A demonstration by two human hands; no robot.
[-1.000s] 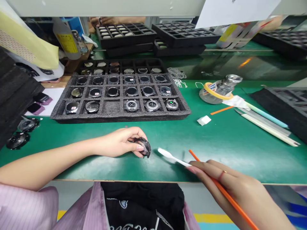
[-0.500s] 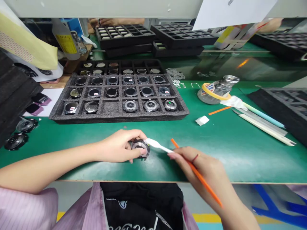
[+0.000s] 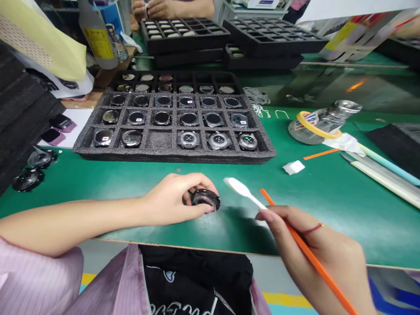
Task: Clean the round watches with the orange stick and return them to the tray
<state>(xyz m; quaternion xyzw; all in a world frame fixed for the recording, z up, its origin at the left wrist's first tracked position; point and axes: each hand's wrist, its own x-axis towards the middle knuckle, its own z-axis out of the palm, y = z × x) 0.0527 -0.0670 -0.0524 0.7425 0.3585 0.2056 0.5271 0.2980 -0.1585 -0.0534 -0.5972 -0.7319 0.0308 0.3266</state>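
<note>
My left hand [image 3: 177,199] is closed around a round black watch case [image 3: 206,199], holding it against the green mat [image 3: 328,201]. My right hand [image 3: 315,253] grips a white-tipped swab [image 3: 244,191] together with a thin orange stick [image 3: 305,249]. The swab's tip hovers a short way right of the watch case, not touching it. Just beyond my hands lies a grey foam tray [image 3: 154,153] with several watch cases in its cells.
Black trays [image 3: 183,33] are stacked at the back, where another person's hands [image 3: 157,6] show. A metal dispenser bottle [image 3: 323,120], a small white pad [image 3: 293,167], an orange stick [image 3: 320,153] and long pale tools [image 3: 383,173] lie at right. Loose watch parts [image 3: 28,178] sit at left.
The swab touched the watch case half a second ago and has now drawn back to the right. My left hand keeps the case, now tilted flatter. The view shifted slightly.
</note>
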